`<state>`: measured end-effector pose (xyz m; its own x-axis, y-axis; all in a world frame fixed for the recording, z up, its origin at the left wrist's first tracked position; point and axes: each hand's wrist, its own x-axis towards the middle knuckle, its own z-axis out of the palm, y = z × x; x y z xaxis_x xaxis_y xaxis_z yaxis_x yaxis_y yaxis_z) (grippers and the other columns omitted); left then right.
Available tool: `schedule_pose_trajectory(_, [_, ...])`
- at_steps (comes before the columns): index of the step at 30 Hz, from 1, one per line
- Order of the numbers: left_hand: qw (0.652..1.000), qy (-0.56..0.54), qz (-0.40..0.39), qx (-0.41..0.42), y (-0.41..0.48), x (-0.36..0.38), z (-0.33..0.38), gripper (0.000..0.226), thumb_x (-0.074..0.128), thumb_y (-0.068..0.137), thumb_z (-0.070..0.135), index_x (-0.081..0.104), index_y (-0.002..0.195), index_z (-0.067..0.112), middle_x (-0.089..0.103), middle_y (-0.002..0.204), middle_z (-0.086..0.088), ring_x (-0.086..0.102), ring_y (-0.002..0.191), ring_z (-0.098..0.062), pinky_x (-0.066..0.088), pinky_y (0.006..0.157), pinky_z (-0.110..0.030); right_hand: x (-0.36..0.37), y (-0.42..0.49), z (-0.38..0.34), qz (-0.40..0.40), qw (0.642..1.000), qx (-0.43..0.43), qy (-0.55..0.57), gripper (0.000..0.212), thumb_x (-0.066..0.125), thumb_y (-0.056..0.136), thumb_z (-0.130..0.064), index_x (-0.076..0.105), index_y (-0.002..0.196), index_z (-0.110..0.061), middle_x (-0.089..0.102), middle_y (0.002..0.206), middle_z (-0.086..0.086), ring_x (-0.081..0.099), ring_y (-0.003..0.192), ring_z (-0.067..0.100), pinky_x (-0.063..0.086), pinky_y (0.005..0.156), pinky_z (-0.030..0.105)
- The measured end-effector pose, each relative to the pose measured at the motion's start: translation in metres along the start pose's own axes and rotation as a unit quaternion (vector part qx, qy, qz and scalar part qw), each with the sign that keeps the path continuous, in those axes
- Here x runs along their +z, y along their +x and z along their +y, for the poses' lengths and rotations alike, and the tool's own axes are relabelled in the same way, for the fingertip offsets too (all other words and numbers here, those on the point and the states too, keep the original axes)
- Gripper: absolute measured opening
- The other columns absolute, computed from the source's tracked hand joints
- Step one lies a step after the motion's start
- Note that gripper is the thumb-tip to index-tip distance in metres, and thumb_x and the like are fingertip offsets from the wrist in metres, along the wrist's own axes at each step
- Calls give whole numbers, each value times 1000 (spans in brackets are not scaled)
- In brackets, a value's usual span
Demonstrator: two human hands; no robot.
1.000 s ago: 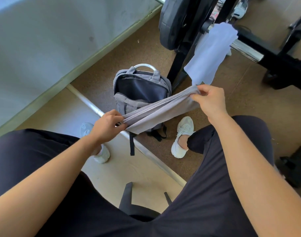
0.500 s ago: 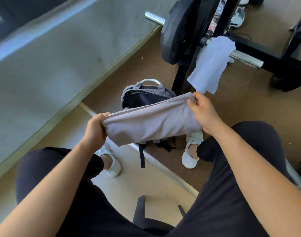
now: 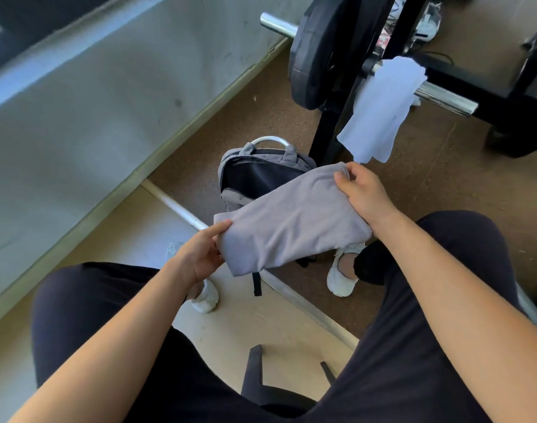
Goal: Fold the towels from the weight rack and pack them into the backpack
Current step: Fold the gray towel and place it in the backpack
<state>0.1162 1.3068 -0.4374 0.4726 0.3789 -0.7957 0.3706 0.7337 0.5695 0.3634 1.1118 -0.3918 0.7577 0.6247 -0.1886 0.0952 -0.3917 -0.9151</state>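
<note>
The grey towel [image 3: 291, 221] hides the lower front of the backpack [image 3: 255, 175] and the left hand's [image 3: 200, 254] fingertips.

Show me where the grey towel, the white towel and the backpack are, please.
grey towel [image 3: 291, 221]: head view, middle of the folded cloth.
white towel [image 3: 380, 111]: head view, the part hanging off the bar.
backpack [image 3: 255, 178]: head view, its dark open inside.

We reach both bare forearms forward over our knees; our left hand [image 3: 200, 254] pinches the lower left end of the grey towel [image 3: 291, 221], our right hand [image 3: 363, 193] grips its upper right end, thumb on top
</note>
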Motion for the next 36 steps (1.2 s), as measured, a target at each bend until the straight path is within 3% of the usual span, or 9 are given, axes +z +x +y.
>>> schedule_pose_trajectory(3, [992,-79,-55,80,-2,-4,11,47,64,93,38,65,130,8,76,118,-11,76,99,-20,61,83,-34,-5,-1,-3,-15,996,-11,91,10,57,103,-28,64,102,-22,67,101,-2,64,97,13,51,88,33])
schedule_pose_trajectory(5, [981,-106,-119,106,-6,-7,18,76,75,80,54,58,142,12,65,140,-13,66,124,-27,51,104,-46,-8,-1,-4,-20,986,4,166,14,57,102,-29,64,107,-18,67,108,5,64,103,20,52,93,37])
schedule_pose_trajectory(8, [987,-41,-143,62,-3,-6,8,105,97,49,57,62,139,16,68,137,-9,67,122,-26,50,103,-46,-6,-1,-4,-10,990,23,141,10,57,103,-26,64,105,-19,68,106,3,65,102,19,52,93,39])
schedule_pose_trajectory(13, [997,11,-50,56,6,4,8,61,69,88,53,62,136,15,72,129,-10,73,110,-22,60,80,-35,-3,-1,-1,18,998,18,64,9,57,103,-22,64,106,-17,68,103,0,64,98,15,52,88,33])
schedule_pose_trajectory(17, [981,71,55,172,7,6,10,37,66,96,45,70,113,13,80,103,-6,76,95,-21,60,74,-34,-2,2,5,60,998,20,16,8,58,101,-21,62,99,-14,63,96,2,59,91,16,48,77,30])
schedule_pose_trajectory(23, [859,321,216,336,3,14,5,29,57,103,34,63,80,17,66,76,2,59,76,-20,44,67,-34,12,0,11,93,990,19,-101,23,55,101,-23,58,87,-5,54,77,8,47,69,14,35,60,30])
schedule_pose_trajectory(27, [831,380,207,350,-1,12,11,20,49,105,31,61,94,20,65,84,6,58,85,-20,39,71,-36,22,-8,3,62,992,-6,-107,18,52,103,-22,53,86,-14,49,74,-5,43,65,5,32,57,22])
schedule_pose_trajectory(32, [882,298,104,350,-14,24,14,19,46,108,29,64,108,24,71,104,-1,65,103,-21,50,90,-39,39,-19,-6,13,998,-22,-63,17,51,104,-25,55,93,-13,53,78,-3,47,71,8,39,64,27])
schedule_pose_trajectory(36, [888,268,59,369,-26,46,8,20,45,109,27,65,110,25,72,107,1,63,98,-4,50,88,-28,61,-26,-11,-7,999,-40,-36,17,52,103,-25,58,100,-10,52,77,-9,46,66,-2,38,62,16])
